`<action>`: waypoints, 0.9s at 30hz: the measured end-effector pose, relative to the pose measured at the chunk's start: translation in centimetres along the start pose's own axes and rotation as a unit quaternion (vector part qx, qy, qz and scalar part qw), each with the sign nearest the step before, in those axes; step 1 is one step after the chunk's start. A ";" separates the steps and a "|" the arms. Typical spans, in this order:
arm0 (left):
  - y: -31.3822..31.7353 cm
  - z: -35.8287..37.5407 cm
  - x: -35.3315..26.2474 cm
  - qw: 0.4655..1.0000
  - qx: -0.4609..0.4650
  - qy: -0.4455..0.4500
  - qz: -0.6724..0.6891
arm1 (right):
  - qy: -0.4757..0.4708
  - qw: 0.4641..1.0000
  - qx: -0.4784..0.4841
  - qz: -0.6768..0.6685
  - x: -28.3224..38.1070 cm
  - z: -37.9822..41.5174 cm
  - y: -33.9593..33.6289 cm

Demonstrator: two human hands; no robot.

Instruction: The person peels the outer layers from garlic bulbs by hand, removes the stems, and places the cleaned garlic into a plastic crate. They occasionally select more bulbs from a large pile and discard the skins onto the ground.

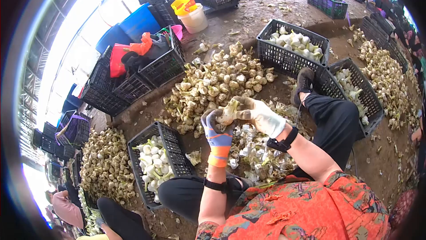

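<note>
A garlic bulb with brownish, dirty skin is between my two hands, above the floor in front of me. My left hand, in a grey, blue and orange glove, is closed around its lower left side. From the right, my right hand, in a whitish glove, pinches the bulb with thumb and fingers. Beyond my hands lies a big heap of unpeeled garlic. Loose white garlic skins cover the floor below.
A black crate of cleaned white garlic stands at my left. Two more garlic crates, one at the far side and one at the right, stand by my right foot. Another person sits at the lower left.
</note>
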State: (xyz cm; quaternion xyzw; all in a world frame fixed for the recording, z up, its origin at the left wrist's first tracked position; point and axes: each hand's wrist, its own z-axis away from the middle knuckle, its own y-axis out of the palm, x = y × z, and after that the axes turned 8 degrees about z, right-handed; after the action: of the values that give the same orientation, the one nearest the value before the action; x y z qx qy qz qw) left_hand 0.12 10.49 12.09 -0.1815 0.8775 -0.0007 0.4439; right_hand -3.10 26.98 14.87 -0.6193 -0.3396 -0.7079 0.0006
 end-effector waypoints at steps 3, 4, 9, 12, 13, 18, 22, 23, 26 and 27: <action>0.0 0.1 -0.1 0.999 0.021 0.019 -0.030 | -0.002 1.000 -0.010 0.023 -0.6 -0.1 0.3; 0.2 0.2 0.3 1.000 0.019 0.012 0.005 | 0.020 1.000 -0.012 -0.008 -0.6 0.0 0.2; 0.7 0.8 0.5 0.897 -0.026 -0.191 0.398 | -0.106 0.964 -0.030 0.243 -0.2 0.6 0.1; 0.4 0.9 -0.9 0.841 -0.010 -0.249 0.481 | -0.263 0.825 -0.057 0.497 0.2 0.6 -1.0; 0.2 0.9 -1.0 0.820 -0.005 -0.273 0.503 | -0.301 0.778 -0.061 0.548 0.4 0.7 -1.5; -0.2 0.5 -0.9 0.775 0.060 -0.338 0.531 | -0.068 0.982 0.007 0.179 -0.3 0.7 -2.3; 2.2 1.9 -0.3 0.956 0.029 -0.147 0.253 | -0.183 0.883 -0.098 0.420 -0.4 1.8 -1.0; 2.3 1.7 0.7 0.982 -0.006 -0.084 0.170 | -0.136 0.935 -0.077 0.320 -0.2 1.8 -0.8; 0.1 1.0 0.0 0.893 0.045 -0.265 0.362 | -0.015 0.998 0.009 0.066 -0.3 1.6 -1.5; -1.0 -0.1 -2.0 0.833 0.097 -0.333 0.430 | -0.017 1.000 0.017 0.016 0.1 1.9 -1.4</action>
State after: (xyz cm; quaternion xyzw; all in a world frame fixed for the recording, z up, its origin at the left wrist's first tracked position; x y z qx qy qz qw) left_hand 1.40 10.17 13.90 0.2692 0.6612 0.1661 0.6802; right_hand -2.03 29.03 14.26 -0.6361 -0.3421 -0.6915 0.0169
